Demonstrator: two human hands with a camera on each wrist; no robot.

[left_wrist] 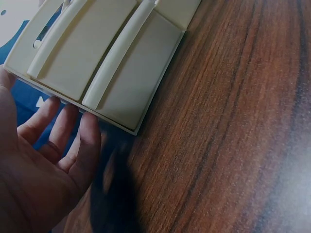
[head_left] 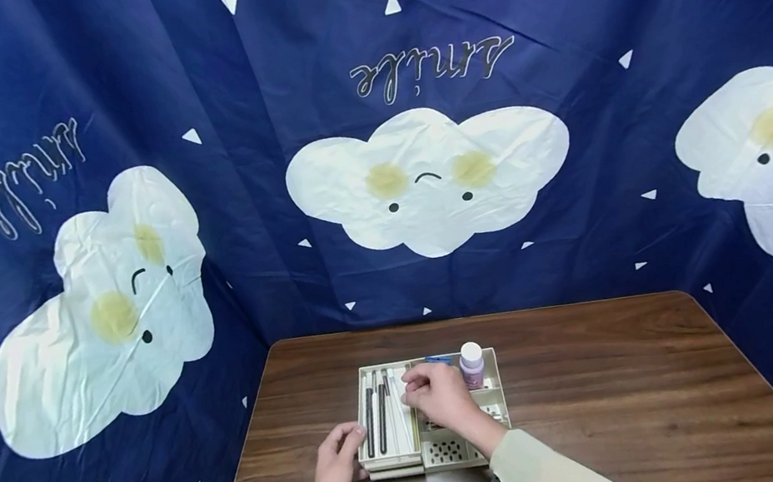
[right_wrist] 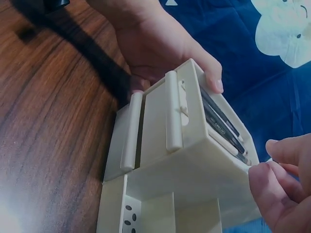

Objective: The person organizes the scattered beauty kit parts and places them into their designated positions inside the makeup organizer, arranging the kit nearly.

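Note:
A cream desk organizer (head_left: 394, 460) stands on the table, with slim black-handled brushes (head_left: 383, 418) and pale sticks in its left compartment. My left hand (head_left: 338, 459) grips the organizer's left side, thumb at the top rim and fingertips (left_wrist: 89, 124) against the lower side. Over the compartment's right edge is my right hand (head_left: 441, 392), its thumb and fingers brought together. A small white bit (right_wrist: 269, 159) shows between those fingertips, seemingly the end of a slim white stick; most of it is hidden. A purple bottle (head_left: 472, 366) with a white cap stands just beyond the right hand.
Two drawers with long handles (right_wrist: 174, 111) face the front of the organizer. On its right are lower compartments with a perforated floor (head_left: 444, 452), and a blue item (head_left: 438, 360) lies at the back. Brown wood tabletop (head_left: 608, 391) surrounds it, with a blue cloud-print curtain (head_left: 624, 254) behind.

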